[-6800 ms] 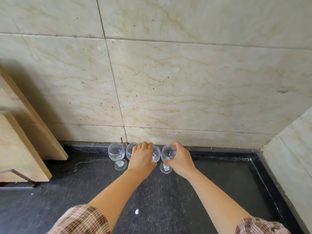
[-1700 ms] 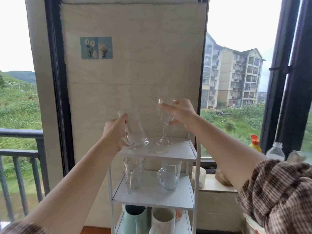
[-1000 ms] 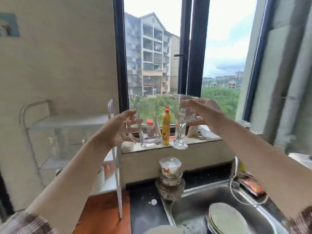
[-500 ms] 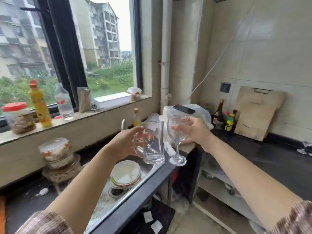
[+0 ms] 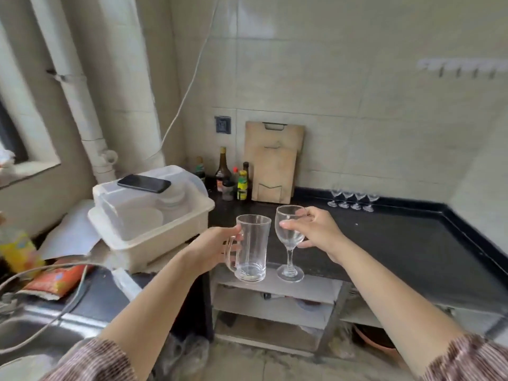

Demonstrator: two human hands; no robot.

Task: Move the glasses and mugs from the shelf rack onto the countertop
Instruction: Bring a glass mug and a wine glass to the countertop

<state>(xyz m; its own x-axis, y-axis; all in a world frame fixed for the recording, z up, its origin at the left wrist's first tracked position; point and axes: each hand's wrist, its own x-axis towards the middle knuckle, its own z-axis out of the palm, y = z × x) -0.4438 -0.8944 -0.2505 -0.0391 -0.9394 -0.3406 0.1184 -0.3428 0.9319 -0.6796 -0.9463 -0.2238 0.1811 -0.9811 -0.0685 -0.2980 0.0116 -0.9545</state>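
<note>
Dark worktop (image 5: 412, 248) with four wine glasses (image 5: 353, 198) lined up along its back edge. Left hand (image 5: 213, 247) grips a glass mug (image 5: 251, 247) by the handle, right hand (image 5: 316, 229) pinches a wine glass (image 5: 290, 237) by the bowl, both held in the air over the worktop's front edge.

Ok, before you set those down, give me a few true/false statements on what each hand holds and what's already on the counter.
1. The left hand holds a glass mug by its handle. True.
2. The right hand holds a ceramic cup. False: it holds a stemmed wine glass.
3. Four wine glasses already stand on the countertop by the wall. True.
4. A phone lies on the countertop. False: it lies on the dish box lid.
</note>
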